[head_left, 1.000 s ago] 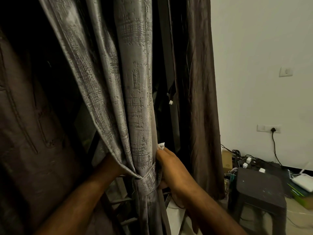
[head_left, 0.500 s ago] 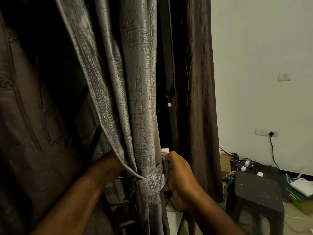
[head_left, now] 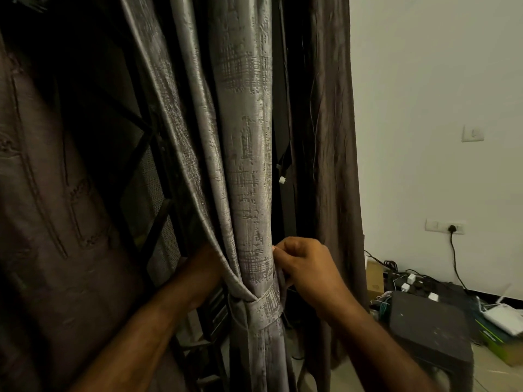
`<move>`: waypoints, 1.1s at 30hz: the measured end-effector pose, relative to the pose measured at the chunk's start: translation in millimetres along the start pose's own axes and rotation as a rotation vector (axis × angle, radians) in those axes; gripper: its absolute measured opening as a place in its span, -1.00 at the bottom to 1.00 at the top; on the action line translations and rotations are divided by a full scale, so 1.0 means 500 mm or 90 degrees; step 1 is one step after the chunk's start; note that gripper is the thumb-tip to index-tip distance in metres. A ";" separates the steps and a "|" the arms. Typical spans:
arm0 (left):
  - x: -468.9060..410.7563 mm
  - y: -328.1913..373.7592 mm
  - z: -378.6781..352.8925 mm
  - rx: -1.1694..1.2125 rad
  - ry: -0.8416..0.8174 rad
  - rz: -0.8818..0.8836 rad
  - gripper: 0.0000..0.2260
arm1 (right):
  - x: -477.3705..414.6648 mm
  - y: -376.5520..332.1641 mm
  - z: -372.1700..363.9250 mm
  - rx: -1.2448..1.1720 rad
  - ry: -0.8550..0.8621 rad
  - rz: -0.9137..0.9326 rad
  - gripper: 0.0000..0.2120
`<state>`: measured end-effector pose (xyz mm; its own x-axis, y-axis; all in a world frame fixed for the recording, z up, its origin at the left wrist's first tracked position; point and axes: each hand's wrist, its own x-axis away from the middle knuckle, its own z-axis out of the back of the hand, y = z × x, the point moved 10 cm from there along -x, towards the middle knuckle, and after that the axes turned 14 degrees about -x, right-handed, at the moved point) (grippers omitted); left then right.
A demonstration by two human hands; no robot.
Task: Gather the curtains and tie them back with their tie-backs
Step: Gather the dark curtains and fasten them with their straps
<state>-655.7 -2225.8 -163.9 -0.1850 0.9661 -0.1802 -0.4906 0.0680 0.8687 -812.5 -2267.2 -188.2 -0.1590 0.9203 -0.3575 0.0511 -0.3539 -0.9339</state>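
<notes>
Right hand [head_left: 308, 274] pinches end of grey fabric tie-back band [head_left: 263, 306] to cinch gathered silver-grey textured curtain [head_left: 243, 165]; left hand [head_left: 208, 264] braces behind, fingers hidden, can't tell grip.

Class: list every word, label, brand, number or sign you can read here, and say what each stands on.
No text can be read.
On the green box: pale print, too blurred.
On the cardboard box: a faint mark, too small.
On the curtain and tie-back: only woven pattern.
</notes>
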 end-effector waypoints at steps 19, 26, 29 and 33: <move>-0.017 0.026 0.032 0.117 0.226 -0.007 -0.67 | -0.082 -0.035 0.032 0.136 -0.090 0.025 -0.86; 0.063 0.185 0.109 -0.011 0.529 -0.349 -0.80 | -0.109 -0.106 0.057 0.213 -0.020 0.073 -0.86; 0.081 0.248 0.086 -0.086 0.515 -0.480 -0.77 | -0.120 -0.146 0.077 0.247 0.030 0.112 -0.85; 0.066 0.313 0.047 -0.163 0.472 -0.566 -0.87 | -0.142 -0.187 0.108 0.265 0.093 0.147 -0.87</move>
<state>-718.4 -2177.3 -23.0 -0.0998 0.2193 -0.9705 -0.8368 0.5092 0.2011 -859.3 -2308.3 -75.3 -0.0490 0.8133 -0.5798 -0.3345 -0.5603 -0.7577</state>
